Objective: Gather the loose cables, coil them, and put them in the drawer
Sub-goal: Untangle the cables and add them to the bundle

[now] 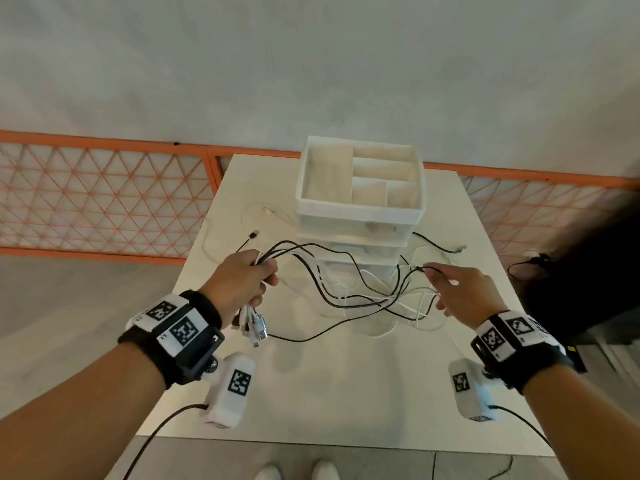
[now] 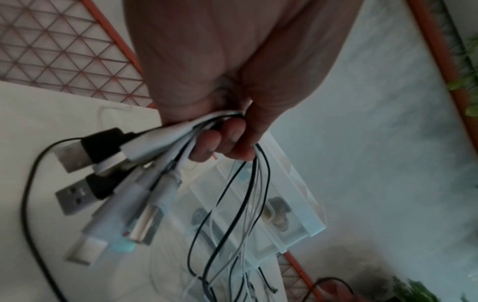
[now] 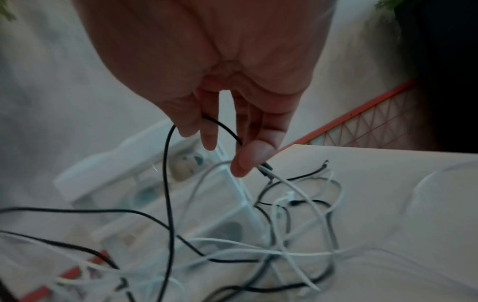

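My left hand [image 1: 242,282] grips a bundle of black and white cables [image 2: 165,147] above the table's left side; their USB plugs [image 1: 254,325] hang below the fist. The strands sag to a tangle of cables [image 1: 374,299] lying in front of the white drawer unit [image 1: 360,216]. My right hand [image 1: 460,292] hovers over the tangle's right side and pinches one black cable [image 3: 225,130] near its end between thumb and fingers. The unit's drawers look closed; its top tray [image 1: 311,199] has empty compartments.
A white cable [image 1: 249,216] and a black plug end [image 1: 254,234] lie on the white table [image 1: 329,393] left of the unit; another black cable end [image 1: 450,250] lies right of it. An orange mesh fence [image 1: 104,195] runs behind the table.
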A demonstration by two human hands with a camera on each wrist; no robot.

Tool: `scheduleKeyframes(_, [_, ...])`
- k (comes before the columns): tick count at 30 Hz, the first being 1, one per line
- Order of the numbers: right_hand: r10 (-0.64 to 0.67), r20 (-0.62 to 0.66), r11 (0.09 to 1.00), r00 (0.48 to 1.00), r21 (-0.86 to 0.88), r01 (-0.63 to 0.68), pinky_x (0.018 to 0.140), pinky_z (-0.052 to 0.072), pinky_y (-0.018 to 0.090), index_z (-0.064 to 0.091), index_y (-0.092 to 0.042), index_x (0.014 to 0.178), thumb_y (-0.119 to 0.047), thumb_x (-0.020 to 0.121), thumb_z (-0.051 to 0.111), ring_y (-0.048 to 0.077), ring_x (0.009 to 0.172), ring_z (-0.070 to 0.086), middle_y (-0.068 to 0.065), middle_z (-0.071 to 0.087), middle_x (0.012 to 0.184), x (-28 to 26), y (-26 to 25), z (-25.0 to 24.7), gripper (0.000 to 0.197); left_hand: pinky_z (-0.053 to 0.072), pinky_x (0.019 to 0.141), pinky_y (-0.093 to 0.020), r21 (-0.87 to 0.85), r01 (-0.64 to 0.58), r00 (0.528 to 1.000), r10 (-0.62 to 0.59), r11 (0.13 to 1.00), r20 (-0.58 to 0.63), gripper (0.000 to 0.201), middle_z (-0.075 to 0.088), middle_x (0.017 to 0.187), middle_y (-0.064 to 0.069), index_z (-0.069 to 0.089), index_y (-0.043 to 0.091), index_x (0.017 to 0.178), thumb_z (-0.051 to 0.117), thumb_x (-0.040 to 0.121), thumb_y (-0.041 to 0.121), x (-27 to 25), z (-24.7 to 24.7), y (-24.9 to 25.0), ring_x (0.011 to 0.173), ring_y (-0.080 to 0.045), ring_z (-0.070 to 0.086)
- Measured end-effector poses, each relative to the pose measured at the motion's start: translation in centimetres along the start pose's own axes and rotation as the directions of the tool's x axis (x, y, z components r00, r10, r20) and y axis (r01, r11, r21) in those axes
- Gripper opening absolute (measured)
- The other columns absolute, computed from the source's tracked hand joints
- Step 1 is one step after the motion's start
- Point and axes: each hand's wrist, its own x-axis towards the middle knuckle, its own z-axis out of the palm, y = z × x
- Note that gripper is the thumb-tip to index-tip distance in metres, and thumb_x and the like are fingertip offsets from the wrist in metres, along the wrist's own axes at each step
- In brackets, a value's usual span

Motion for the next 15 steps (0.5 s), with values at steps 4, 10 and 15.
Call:
scheduleKeyframes(4, [-0.043,0.025,0.931,0.999,0.365,0.031,0.059,0.054,0.035,0.077,-0.020,0.089,-0.028,0.098,0.060,0.019,0.055,0.064,0.007,0.071,0.073,-0.7,-4.1,-1.5,0.021,0.034,0.051,-0.029,-0.124,-0.022,0.999,0.026,0.992,0.032,0.009,0.070,0.090,-0.013,0.053,0.004,0.099,0.051,0.100,0.013,-0.6,1.4,1.4,0.054,-0.016,0.037])
scheduleKeyframes(10, [-0.312,-0.036,0.737,0.949,0.621,0.266,0.053,0.044,0.025,0.079,-0.010,0.081,-0.024,0.095,0.059,0.021,0.054,0.050,0.020,0.053,0.063,-1.5,-11.6,-5.0,0.027,0.031,0.051,-0.029,-0.078,-0.150,0.946,0.166,0.986,0.280,0.020,0.072,0.110,-0.021,0.050,0.018,0.087,0.061,0.093,0.035,-1.4,4.9,3.6,0.054,-0.017,0.040])
scheduleKeyframes(15, [-0.140,-0.192,0.534,0.971,0.812,0.237,0.052,0.040,0.029,0.079,-0.010,0.076,-0.022,0.080,0.063,0.021,0.054,0.046,0.005,0.045,0.060,0.3,-13.2,-8.6,0.021,0.017,0.055,-0.035,-0.002,-0.142,0.922,0.133,0.990,0.363,0.019,0.072,0.075,-0.008,0.038,0.016,0.087,0.044,0.104,0.024,-1.8,5.9,2.1,0.053,-0.016,0.024])
